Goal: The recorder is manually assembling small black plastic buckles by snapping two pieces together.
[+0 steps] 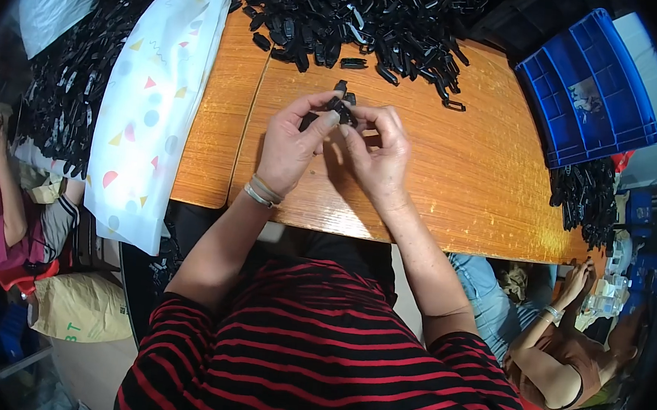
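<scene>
Above the wooden table (439, 191), my left hand (290, 147) and my right hand (385, 159) meet near the middle. Both are closed, their fingertips pinching a small black plastic piece (343, 112) between them. Fingers cover much of it, so its exact kind cannot be made out. Another dark piece shows between the fingers and palm of my left hand. Just beyond the fingertips are more black bits, partly hidden. A large heap of similar black plastic parts (367, 29) spreads over the far side of the table, a few lying loose at its near edge.
A white plastic sheet with coloured shapes (146, 103) lies at the left, beside another heap of black parts (60, 103). To the right, a blue crate (588, 91) sits tilted over more black parts (583, 200). One person works at each side. A paper sack (81, 307) stands lower left.
</scene>
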Demonstrator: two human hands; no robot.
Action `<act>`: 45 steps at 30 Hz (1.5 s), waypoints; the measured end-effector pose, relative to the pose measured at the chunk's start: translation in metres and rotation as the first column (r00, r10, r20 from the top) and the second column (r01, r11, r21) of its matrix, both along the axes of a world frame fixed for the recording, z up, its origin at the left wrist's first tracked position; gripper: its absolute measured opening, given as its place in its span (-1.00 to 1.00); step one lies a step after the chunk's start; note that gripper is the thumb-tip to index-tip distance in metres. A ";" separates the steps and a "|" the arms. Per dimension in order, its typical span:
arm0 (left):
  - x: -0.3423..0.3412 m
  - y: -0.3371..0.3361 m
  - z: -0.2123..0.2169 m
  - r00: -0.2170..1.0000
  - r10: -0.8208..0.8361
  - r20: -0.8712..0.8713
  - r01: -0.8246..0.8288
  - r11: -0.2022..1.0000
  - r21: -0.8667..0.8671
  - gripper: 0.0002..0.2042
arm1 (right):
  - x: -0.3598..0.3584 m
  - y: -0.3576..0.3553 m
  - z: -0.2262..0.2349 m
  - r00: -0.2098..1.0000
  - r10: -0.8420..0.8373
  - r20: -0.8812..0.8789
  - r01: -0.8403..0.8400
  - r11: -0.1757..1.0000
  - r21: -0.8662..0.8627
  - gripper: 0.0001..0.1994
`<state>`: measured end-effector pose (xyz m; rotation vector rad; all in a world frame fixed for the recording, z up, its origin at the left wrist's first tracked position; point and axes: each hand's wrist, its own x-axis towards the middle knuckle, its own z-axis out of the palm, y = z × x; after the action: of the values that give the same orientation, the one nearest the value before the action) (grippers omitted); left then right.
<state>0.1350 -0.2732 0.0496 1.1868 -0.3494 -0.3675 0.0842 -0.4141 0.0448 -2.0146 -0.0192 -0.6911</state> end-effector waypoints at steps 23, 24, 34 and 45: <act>0.049 -0.006 -0.007 0.981 -0.075 -0.180 0.117 0.966 0.233 -0.77 | 0.033 -0.055 0.008 0.955 -0.114 -0.272 0.066 0.981 -0.180 -0.76; 0.057 -0.012 -0.006 0.986 -0.036 -0.161 0.086 0.946 0.312 -0.78 | 0.045 -0.073 0.002 0.962 -0.242 -0.124 0.160 0.874 -0.459 -0.77; 0.084 -0.046 -0.005 0.906 -0.149 0.397 -0.313 0.397 0.863 -0.72 | 0.104 -0.091 0.003 0.943 -0.261 -0.204 0.028 0.675 -0.737 -0.84; 0.067 -0.047 -0.011 0.771 -0.322 0.549 -0.395 0.435 0.809 -0.71 | 0.082 -0.088 0.029 0.770 -0.263 -0.581 -0.112 0.841 -0.529 -0.67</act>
<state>0.2021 -0.3204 0.0381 2.4602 -0.7844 -0.0376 0.1659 -0.5017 0.0741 -2.7303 0.3127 0.0150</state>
